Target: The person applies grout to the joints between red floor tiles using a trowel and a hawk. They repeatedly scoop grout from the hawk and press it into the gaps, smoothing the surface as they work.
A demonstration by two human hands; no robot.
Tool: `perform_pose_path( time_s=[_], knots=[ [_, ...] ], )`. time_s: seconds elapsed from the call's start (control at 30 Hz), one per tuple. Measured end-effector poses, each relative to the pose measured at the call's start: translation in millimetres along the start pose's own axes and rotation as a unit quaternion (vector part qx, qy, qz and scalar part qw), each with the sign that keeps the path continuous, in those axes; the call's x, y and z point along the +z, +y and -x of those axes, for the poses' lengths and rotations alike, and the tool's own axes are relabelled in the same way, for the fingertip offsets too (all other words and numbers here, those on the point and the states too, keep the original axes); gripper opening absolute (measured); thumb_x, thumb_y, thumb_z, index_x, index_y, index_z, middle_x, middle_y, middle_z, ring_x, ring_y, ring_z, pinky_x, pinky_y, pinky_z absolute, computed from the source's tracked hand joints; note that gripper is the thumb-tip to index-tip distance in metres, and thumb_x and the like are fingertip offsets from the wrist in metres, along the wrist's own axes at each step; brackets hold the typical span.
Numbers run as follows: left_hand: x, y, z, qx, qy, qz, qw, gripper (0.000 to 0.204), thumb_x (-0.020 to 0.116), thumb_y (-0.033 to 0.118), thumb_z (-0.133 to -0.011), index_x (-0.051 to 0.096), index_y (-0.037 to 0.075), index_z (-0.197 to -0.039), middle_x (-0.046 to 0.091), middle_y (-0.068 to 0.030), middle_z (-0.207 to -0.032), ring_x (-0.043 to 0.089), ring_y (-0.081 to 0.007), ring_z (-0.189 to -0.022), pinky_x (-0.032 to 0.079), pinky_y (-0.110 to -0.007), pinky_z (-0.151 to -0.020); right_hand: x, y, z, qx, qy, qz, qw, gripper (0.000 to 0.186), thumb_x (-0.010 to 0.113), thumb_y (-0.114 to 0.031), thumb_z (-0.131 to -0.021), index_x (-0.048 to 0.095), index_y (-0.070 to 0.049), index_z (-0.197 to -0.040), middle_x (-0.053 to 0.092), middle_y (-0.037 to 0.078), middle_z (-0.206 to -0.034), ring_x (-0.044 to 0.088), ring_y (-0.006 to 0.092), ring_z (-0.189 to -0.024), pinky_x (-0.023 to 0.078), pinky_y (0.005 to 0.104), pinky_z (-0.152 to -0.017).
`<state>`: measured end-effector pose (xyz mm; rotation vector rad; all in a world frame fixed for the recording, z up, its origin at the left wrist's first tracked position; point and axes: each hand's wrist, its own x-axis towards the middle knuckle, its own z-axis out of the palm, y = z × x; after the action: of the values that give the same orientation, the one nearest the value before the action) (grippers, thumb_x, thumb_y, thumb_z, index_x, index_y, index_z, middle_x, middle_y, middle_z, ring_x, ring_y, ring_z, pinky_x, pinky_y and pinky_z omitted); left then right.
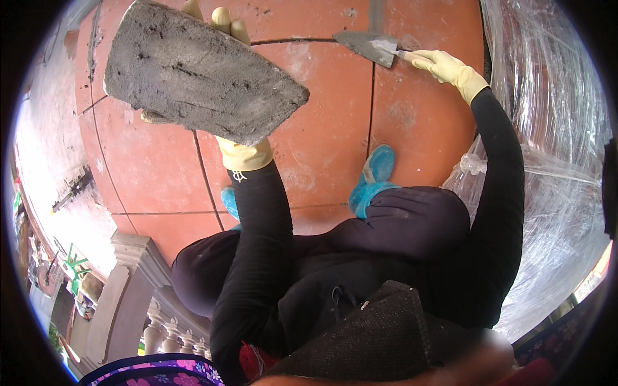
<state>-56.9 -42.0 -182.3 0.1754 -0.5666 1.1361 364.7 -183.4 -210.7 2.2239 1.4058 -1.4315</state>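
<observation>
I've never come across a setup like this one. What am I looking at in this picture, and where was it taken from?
There is no machine here: a person works with their own two gloved hands. The single view comes from a wide fisheye camera on their head, looking down, so edges bend.

The left hand, mostly hidden, holds a slab from behind; its visible face is coated in rough grey material. The right hand grips a trowel by its handle, the blade low over the reddish floor tiles.

Blue boots show below; clear plastic wrapping is at the right.
</observation>
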Motion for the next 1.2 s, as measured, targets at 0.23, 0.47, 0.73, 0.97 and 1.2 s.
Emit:
perform_pose_path(
  time_s=[0.23,0.47,0.73,0.97,1.2],
  knots=[
    [4,-2,-11,-0.081,-0.126,0.024,0.988,0.113,0.084,0.055,-0.076,0.023,0.005,-0.157,0.037,-0.0274,-0.149,0.03,-0.0412,-0.147,0.036,-0.057,-0.12,-21,44,15,0.107,-0.062,-0.03,0.992,0.045,0.057,-0.049,-0.101,0.062,-0.021,-0.136,0.045,-0.005,-0.064,0.039,0.0093,-0.051,0.033,0.0287,-0.046],
    [11,0,4,0.066,-0.011,0.051,0.996,0.11,0.08,0.062,-0.076,0.027,0.011,-0.158,0.033,-0.0277,-0.156,0.031,-0.0421,-0.147,0.024,-0.055,-0.126,-13,43,74,0.103,0.032,-0.094,0.99,0.048,0.058,-0.05,-0.101,0.064,-0.018,-0.136,0.045,-0.007,-0.075,0.037,0.0069,-0.052,0.032,0.0254,-0.045],
    [14,5,0,0.036,-0.035,0.088,0.995,0.113,0.079,0.067,-0.075,0.027,0.009,-0.157,0.033,-0.0216,-0.158,0.038,-0.042,-0.142,0.024,-0.052,-0.126,75,23,55,0.093,0.05,-0.213,0.971,0.055,0.06,-0.051,-0.1,0.057,-0.012,-0.14,0.052,-0.003,-0.068,0.05,0.0063,-0.053,0.041,0.022,-0.047],
    [7,6,1,0.031,-0.08,0.116,0.99,0.116,0.077,0.07,-0.075,0.023,0.012,-0.159,0.026,-0.0242,-0.161,0.033,-0.0468,-0.145,0.026,-0.054,-0.125,96,2,47,0.072,0.167,-0.389,0.903,0.067,0.061,-0.065,-0.094,0.059,-0.009,-0.131,0.054,0.0,-0.08,0.052,0.0081,-0.06,0.042,0.022,-0.049],
    [0,11,6,0.101,-0.035,0.056,0.993,0.117,0.071,0.076,-0.076,0.02,0.013,-0.161,0.023,-0.023,-0.163,0.032,-0.0475,-0.145,0.022,-0.056,-0.126,-12,-43,-49,0.036,0.259,-0.365,0.894,0.083,0.063,-0.062,-0.093,0.035,-0.019,-0.158,0.055,0.005,-0.084,0.051,0.0114,-0.06,0.046,0.0268,-0.052]
  ],
)
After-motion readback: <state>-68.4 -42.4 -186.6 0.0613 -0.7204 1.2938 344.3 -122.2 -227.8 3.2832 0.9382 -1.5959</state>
